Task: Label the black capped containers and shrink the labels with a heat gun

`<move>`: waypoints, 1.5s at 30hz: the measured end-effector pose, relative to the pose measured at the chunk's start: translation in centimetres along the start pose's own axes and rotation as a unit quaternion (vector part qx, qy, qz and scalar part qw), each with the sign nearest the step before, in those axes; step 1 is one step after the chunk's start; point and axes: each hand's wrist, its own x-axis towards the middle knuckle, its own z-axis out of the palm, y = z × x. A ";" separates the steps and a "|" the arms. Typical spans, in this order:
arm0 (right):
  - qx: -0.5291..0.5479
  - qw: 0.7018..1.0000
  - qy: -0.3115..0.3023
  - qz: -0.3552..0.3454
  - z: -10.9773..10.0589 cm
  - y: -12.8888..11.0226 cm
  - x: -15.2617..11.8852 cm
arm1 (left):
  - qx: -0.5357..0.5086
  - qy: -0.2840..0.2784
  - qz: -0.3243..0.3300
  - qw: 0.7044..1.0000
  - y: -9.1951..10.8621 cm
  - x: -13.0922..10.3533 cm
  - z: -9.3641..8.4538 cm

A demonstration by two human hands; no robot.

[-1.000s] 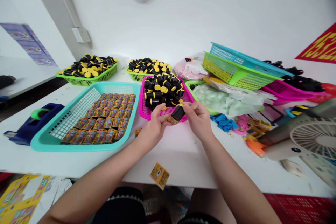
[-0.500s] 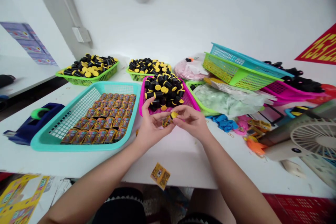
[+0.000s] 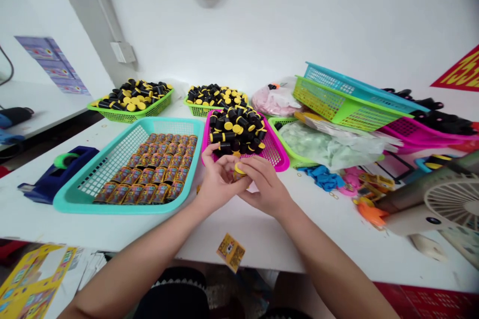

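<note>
Between the fingertips of my left hand [image 3: 215,182] and my right hand [image 3: 265,185] is a small yellow-capped canister [image 3: 238,171] with a printed wrapper on its side. Both hands are closed on it, above the white table. Fingers hide much of its body. Just beyond them, a magenta basket [image 3: 281,158] holds a heap of black canisters [image 3: 241,123] with yellow caps. To the left, wrapped canisters [image 3: 151,175] lie in rows in a turquoise basket [image 3: 123,208]. A yellow printed label [image 3: 231,252] lies at the table's front edge, below my hands.
Two green baskets [image 3: 130,117] of yellow-and-black canisters stand at the back. On the left sits a blue tape dispenser [image 3: 60,174]. Stacked baskets [image 3: 348,104], plastic bags [image 3: 318,144], blue bits [image 3: 322,178] and a white fan [image 3: 445,204] crowd the right.
The canister has turned more upright between my fingers, and my right fingers have shifted over its side. The whole view has moved slightly, so the scene sits a little further right.
</note>
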 end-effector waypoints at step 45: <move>0.024 0.998 0.054 -0.013 -0.4 -3.1 -0.1 | 0.025 -0.232 -0.111 0.966 1.7 -1.3 -1.0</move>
